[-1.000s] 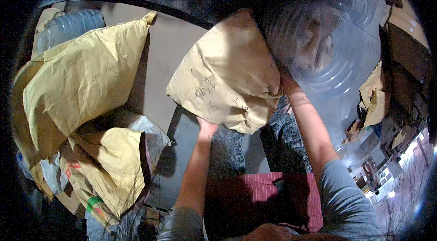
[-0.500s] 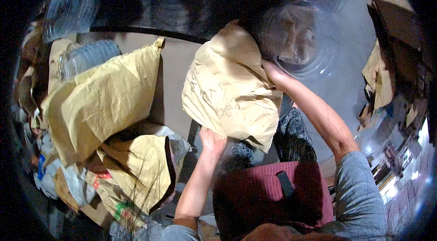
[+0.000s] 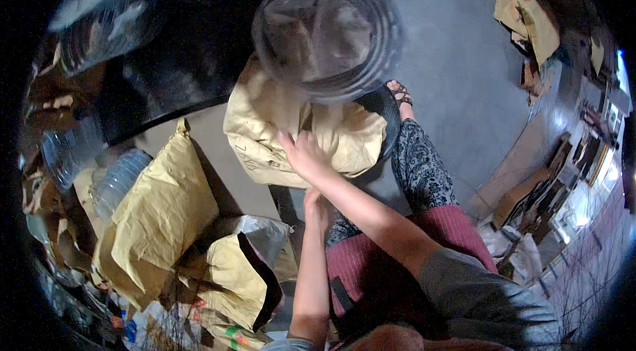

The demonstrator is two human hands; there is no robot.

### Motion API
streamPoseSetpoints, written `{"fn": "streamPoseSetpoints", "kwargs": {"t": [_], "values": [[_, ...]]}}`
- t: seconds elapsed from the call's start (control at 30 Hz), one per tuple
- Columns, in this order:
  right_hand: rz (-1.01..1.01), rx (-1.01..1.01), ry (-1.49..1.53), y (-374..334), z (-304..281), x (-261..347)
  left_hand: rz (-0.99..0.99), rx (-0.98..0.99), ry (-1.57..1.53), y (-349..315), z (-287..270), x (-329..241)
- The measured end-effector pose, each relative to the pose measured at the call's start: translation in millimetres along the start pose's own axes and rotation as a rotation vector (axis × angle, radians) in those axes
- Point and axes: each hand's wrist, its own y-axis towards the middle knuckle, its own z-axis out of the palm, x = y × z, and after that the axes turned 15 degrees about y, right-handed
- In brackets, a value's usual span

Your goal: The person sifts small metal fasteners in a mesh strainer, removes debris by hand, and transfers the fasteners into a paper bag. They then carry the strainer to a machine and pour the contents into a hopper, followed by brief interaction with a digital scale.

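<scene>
A large crumpled tan paper sack (image 3: 248, 129) with dark handwriting lies in front of me over my knees. My right hand (image 3: 306, 155) rests across its near middle, thumb and forefinger apart, beside a dark gap in the paper. Its other fingers are partly hidden. Just below, my left hand (image 3: 316, 205) is closed at the sack's near edge, its fingertips hidden. A clear, round, ribbed plastic container (image 3: 324, 30) overlaps the sack's far side, blurred, with brownish shapes showing through it.
More tan paper sacks, one standing (image 3: 162, 212) and one gaping (image 3: 235, 278), are at my left beside a blue-tinted clear jug (image 3: 119, 179). A black bulky shape (image 3: 179, 59) fills the far left. Cardboard pieces (image 3: 530, 199) and torn paper (image 3: 527, 10) lie along the right.
My right hand has left the sack's right side and come over to its near middle, crossing above my left. The view has shifted right, and the clear container now overlaps the sack.
</scene>
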Motion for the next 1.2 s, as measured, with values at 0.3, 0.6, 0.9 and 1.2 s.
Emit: {"fn": "streamPoseSetpoints", "kwargs": {"t": [0.3, 0.6, 0.9, 1.2], "values": [[-0.4, 0.199, -0.206, 9, -72, -44, -0.006, -0.168, -0.008, 60, -6, 12], [-0.475, -0.292, -0.114, 6, -96, -87, 0.02, -0.12, -0.143, -23, -32, -39], [0.803, 0.216, 1.589, -75, -17, -187, -0.007, -0.076, -0.198, -94, -11, -72], [0.252, 0.049, 2.0, -3, 55, -116, 0.105, 0.042, 0.077, -115, -34, -119]]}}
